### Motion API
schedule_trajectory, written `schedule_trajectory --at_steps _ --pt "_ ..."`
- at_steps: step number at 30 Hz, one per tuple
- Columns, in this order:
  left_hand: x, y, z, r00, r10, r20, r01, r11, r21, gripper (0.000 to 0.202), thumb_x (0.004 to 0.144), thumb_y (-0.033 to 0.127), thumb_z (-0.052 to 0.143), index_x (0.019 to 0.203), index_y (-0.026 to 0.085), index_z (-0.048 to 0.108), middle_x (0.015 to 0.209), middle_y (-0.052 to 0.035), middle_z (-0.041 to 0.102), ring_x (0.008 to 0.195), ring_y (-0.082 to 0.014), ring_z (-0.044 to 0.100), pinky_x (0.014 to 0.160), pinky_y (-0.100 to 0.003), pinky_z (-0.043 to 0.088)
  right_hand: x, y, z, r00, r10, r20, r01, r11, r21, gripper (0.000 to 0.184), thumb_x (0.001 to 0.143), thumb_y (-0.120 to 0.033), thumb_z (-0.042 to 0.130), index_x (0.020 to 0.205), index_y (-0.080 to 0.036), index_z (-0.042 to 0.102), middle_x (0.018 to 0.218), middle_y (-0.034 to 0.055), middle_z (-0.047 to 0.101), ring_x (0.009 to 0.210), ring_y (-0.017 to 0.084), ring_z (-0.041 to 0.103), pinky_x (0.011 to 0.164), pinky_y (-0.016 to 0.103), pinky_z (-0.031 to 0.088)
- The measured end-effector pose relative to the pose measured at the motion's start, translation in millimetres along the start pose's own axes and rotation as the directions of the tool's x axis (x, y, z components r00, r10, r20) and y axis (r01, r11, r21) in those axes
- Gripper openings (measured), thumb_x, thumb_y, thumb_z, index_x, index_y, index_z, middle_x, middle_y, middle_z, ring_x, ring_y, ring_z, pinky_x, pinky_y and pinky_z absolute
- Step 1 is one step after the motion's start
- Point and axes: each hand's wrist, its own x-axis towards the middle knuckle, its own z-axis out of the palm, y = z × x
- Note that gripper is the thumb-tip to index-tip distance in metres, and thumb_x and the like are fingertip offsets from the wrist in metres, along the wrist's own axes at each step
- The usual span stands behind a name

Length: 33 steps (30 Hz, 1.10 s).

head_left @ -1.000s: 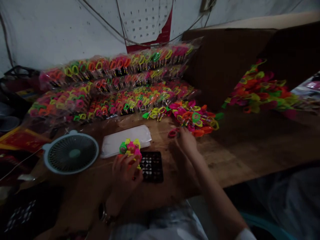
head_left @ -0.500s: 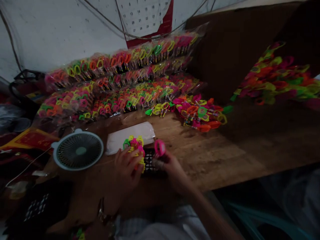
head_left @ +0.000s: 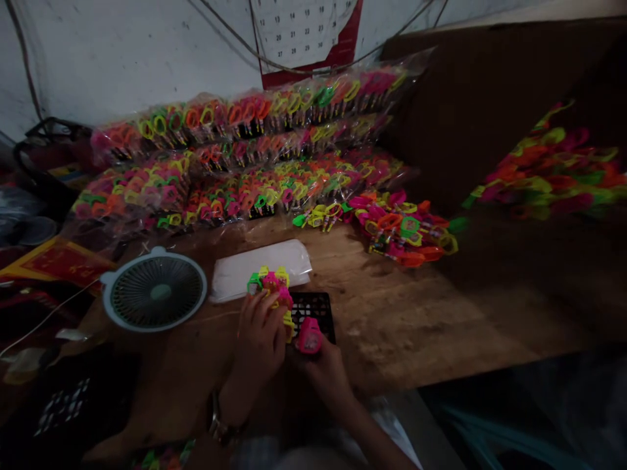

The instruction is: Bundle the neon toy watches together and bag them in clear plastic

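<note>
A pink toy watch is pinched in my right hand, just over the near edge of a black plastic grid tray. My left hand curls over a cluster of yellow, pink and green toy watches on the tray's left part. Its fingers press against them, and its fingertips are partly hidden among them. The right part of the grid shows its open holes. Behind the tray lies a stack of white plastic sheets.
A round fan lies to the left, with dark grid trays below it. Loose toy watches are heaped behind on the right. Bagged rows of watches line the wall. More watches spill by a dark brown board.
My right hand has brought the pink toy watch down and nearer to me, at the tray's front edge. My left hand stays on the cluster. The view has shifted slightly.
</note>
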Motion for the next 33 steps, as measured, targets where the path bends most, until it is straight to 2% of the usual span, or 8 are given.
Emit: schedule_trajectory --at_steps 10,14,18,21,23,25,28,33 --pt "2 2 -10.8 0.986 -0.166 -0.01 0.16 0.964 -0.213 0.04 0.093 0.015 0.032 0.133 0.019 0.038 0.131 -0.0084 0.053 0.127 -0.0179 0.042 0.11 -0.042 0.032 -1 13 28 0.998 -0.048 0.041 0.047 0.999 0.02 0.02 0.082 -0.025 0.053 0.098 -0.023 0.064 0.097 0.0054 0.07 0.087 0.022 0.065 0.08 0.032 0.051" --pt "4 6 -15.0 0.995 -0.012 0.101 0.023 0.994 -0.105 0.048 0.09 0.036 0.044 0.136 0.022 0.038 0.139 -0.009 0.046 0.134 -0.029 0.032 0.108 -0.055 0.027 -3 9 35 0.997 0.009 0.073 -0.02 0.988 0.153 0.027 0.089 -0.027 0.04 0.101 -0.022 0.064 0.097 0.0059 0.07 0.085 0.021 0.065 0.075 0.032 0.052" --pt "1 5 -6.7 0.984 0.099 0.151 -0.11 0.991 0.071 0.041 0.077 0.042 0.063 0.116 0.031 0.058 0.14 -0.0049 0.046 0.13 -0.0346 0.037 0.106 -0.062 0.023 41 0 -31 0.964 -0.121 0.236 0.124 0.992 0.004 0.024 0.081 -0.033 0.054 0.099 -0.02 0.064 0.088 0.0046 0.069 0.079 0.02 0.064 0.068 0.03 0.052" --pt "0 2 1.4 0.986 0.151 0.065 -0.157 0.983 0.098 0.033 0.076 0.038 0.064 0.108 0.029 0.062 0.137 -0.0049 0.049 0.126 -0.0317 0.042 0.108 -0.059 0.023 113 -29 -132 0.959 -0.257 -0.122 0.185 0.89 -0.416 0.03 0.082 -0.034 0.051 0.104 -0.016 0.061 0.096 0.0117 0.067 0.086 0.023 0.062 0.077 0.035 0.05" --pt "-1 -1 5.1 0.982 0.189 0.025 -0.191 0.974 0.121 0.036 0.076 0.038 0.063 0.111 0.029 0.061 0.136 -0.0049 0.05 0.125 -0.0302 0.043 0.11 -0.057 0.02 164 -53 -196 0.865 -0.356 -0.354 0.0 0.705 -0.709 0.04 0.085 -0.034 0.048 0.116 -0.011 0.057 0.121 0.0208 0.056 0.113 0.03 0.051 0.093 0.044 0.041" --pt "-2 -4 7.7 0.976 0.217 0.003 -0.215 0.965 0.148 0.042 0.076 0.039 0.064 0.117 0.028 0.059 0.136 -0.005 0.051 0.124 -0.0289 0.044 0.113 -0.054 0.016 205 -70 -239 0.904 -0.218 -0.368 -0.201 0.542 -0.816 0.046 0.091 -0.035 0.037 0.128 -0.01 0.05 0.131 0.0227 0.05 0.118 0.031 0.047 0.095 0.049 0.038" --pt "-4 -10 10.7 0.966 0.255 -0.034 -0.245 0.954 0.171 0.047 0.075 0.043 0.064 0.12 0.029 0.058 0.132 -0.0044 0.055 0.122 -0.0272 0.047 0.115 -0.051 0.014 235 -71 -251 0.971 -0.1 -0.216 -0.139 0.497 -0.856 0.041 0.094 -0.035 0.035 0.117 -0.013 0.06 0.115 0.0152 0.064 0.105 0.027 0.058 0.09 0.042 0.043" --pt "-11 -14 1.7 0.966 0.26 0.004 -0.256 0.95 0.179 0.047 0.075 0.046 0.064 0.119 0.03 0.059 0.134 -0.0051 0.053 0.12 -0.0263 0.049 0.113 -0.05 0.017 218 -48 -205 0.997 -0.075 0.025 0.058 0.479 -0.876 0.041 0.094 -0.04 0.039 0.118 -0.017 0.063 0.119 0.0119 0.065 0.115 0.026 0.055 0.103 0.043 0.032"
